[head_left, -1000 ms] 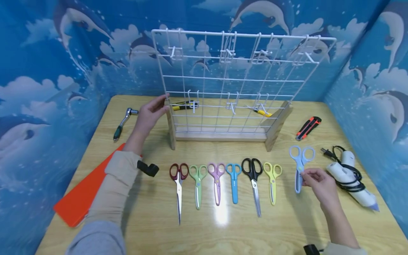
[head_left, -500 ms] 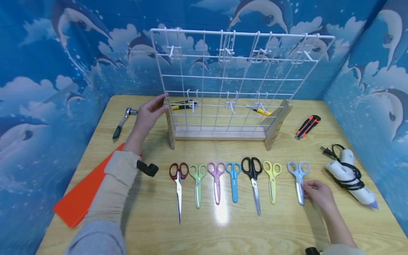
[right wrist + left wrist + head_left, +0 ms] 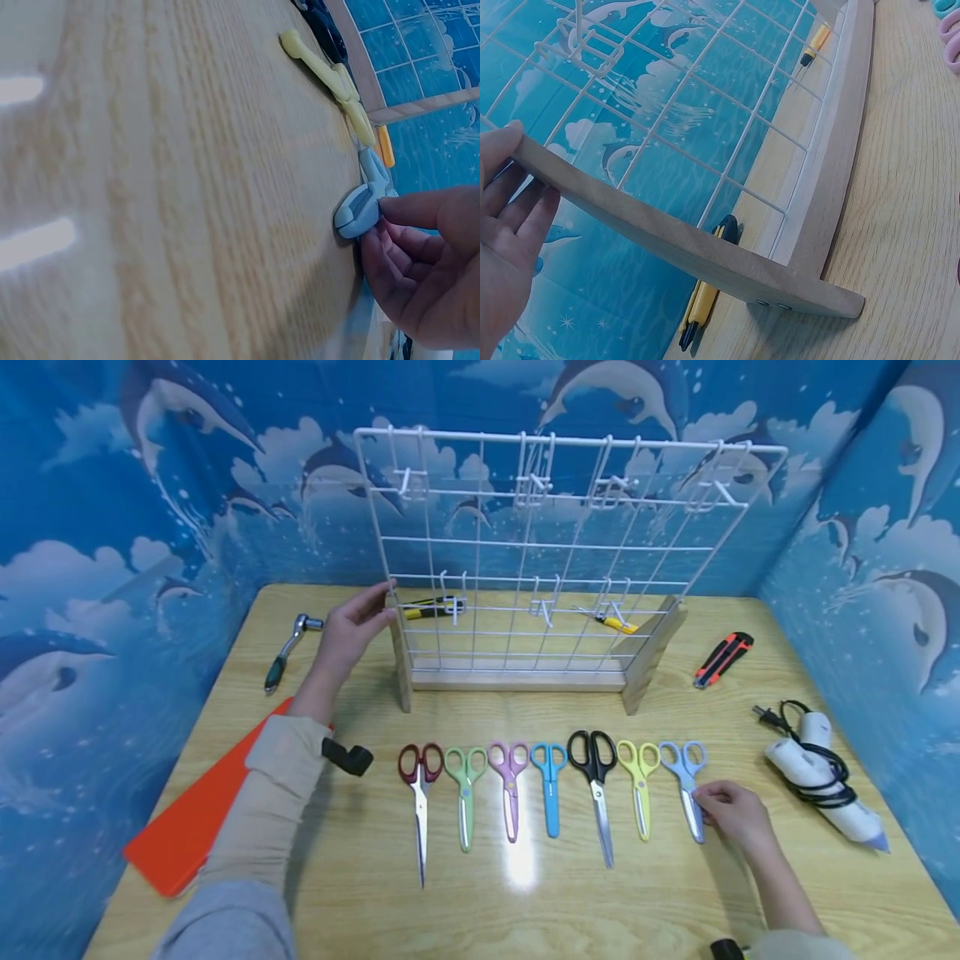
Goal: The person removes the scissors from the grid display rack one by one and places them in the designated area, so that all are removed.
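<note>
My right hand (image 3: 738,817) pinches the blade part of a lavender-blue pair of scissors (image 3: 688,783) at the right end of a row of scissors. In the right wrist view, thumb and fingertips hold these scissors close over the table, beside the yellow scissors (image 3: 330,75). My left hand (image 3: 348,631) grips the wooden upright (image 3: 652,217) at the left side of a white wire display rack (image 3: 517,682). Further along the row lie black scissors (image 3: 597,768), blue scissors (image 3: 551,793), pink scissors (image 3: 512,777), green scissors (image 3: 467,785) and dark red scissors (image 3: 421,793).
White hooks hang on the rack. Behind it lie yellow-and-black tools (image 3: 431,608). A ratchet (image 3: 288,652) and an orange-red flat object (image 3: 195,810) are at left. At right are a red-and-black utility knife (image 3: 723,660) and a white corded tool (image 3: 825,793). Dolphin-printed walls enclose the table.
My right hand has brought the lavender-blue scissors down toward the front, then left, close beside the yellow pair. The left hand stays on the rack.
</note>
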The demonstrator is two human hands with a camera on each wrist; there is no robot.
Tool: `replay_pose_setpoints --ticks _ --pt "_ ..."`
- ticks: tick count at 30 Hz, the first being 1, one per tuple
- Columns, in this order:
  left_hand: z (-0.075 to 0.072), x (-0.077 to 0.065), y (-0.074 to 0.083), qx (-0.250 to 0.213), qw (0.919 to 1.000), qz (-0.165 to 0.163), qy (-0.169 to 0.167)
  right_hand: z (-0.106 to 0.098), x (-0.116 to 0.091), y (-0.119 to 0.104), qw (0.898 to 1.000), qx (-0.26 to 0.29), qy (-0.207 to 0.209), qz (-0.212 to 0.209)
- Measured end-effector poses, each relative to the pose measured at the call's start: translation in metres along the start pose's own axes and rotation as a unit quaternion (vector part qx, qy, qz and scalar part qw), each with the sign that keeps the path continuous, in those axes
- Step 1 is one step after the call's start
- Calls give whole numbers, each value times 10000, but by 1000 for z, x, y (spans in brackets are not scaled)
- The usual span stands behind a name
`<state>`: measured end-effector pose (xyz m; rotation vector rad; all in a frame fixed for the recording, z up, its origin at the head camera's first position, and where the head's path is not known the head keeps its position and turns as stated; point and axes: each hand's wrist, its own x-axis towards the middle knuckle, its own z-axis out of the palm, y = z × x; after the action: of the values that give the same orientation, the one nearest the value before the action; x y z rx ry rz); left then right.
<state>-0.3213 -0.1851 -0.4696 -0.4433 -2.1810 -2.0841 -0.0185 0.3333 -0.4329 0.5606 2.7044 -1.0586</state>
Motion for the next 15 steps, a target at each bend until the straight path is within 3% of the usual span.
replay_pose_setpoints --ticks 4,5,6,7,11,12,13,14,15 --pt "0 1 -6 9 9999 99 8 2 0 1 9993 -357 101 -98" --pt "6 -7 15 62 10000 6 18 2 -1 1 9990 -425 121 -112" --pt "7 -7 18 -69 9999 -75 -26 2 -1 1 9986 -488 151 -139" --pt "13 -15 40 -183 9996 -199 -86 2 -1 0 9982 -552 184 -170" --pt "23 -29 84 -334 9979 -540 -123 1 -2 -2 9970 -666 311 -234" --pt "20 -26 75 -522 9972 -515 -174 1 -2 -3 9969 -652 369 -231" --pt "24 -33 91 -303 9982 -502 -137 1 -2 -4 9969 -617 420 -234" --pt "24 -33 89 -153 9988 -470 -67 0 -3 -5 9969 -585 481 -236" --pt "28 -37 101 21 9989 -476 -1 0 -2 -6 9961 -577 599 -278"
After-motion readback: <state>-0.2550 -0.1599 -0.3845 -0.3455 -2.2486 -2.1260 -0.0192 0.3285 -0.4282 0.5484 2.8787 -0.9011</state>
